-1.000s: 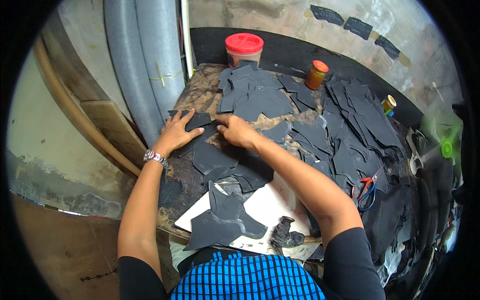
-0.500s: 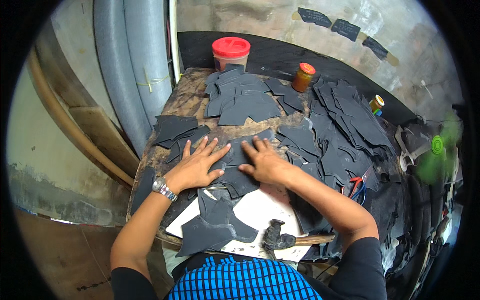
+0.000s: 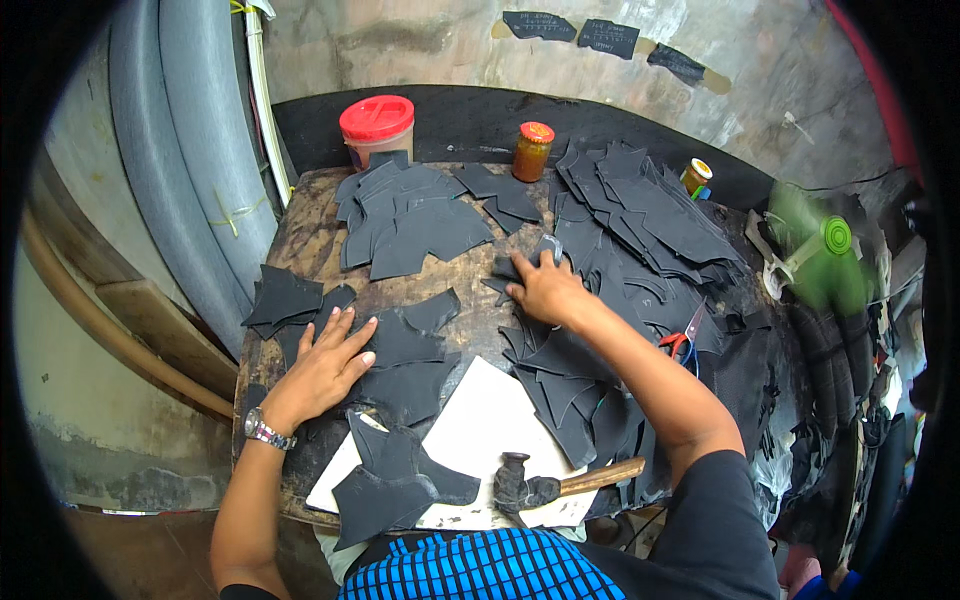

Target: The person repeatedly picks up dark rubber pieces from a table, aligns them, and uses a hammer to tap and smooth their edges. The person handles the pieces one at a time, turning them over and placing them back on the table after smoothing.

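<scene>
Our left hand point(image 3: 325, 365) presses flat, fingers spread, on black cut pieces point(image 3: 400, 345) left of the hammer point(image 3: 545, 487). Our right hand point(image 3: 545, 290) pinches one beyond it. They look thin and floppy; we'd lift by an edge.

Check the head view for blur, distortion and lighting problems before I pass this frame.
Head view: strong fisheye bending, a black vignette round the rim. The green fan at right is smeared by blur. Left hand, right hand and hammer are sharp. Light is soft and even; the black cut pieces merge, with little edge contrast.
</scene>
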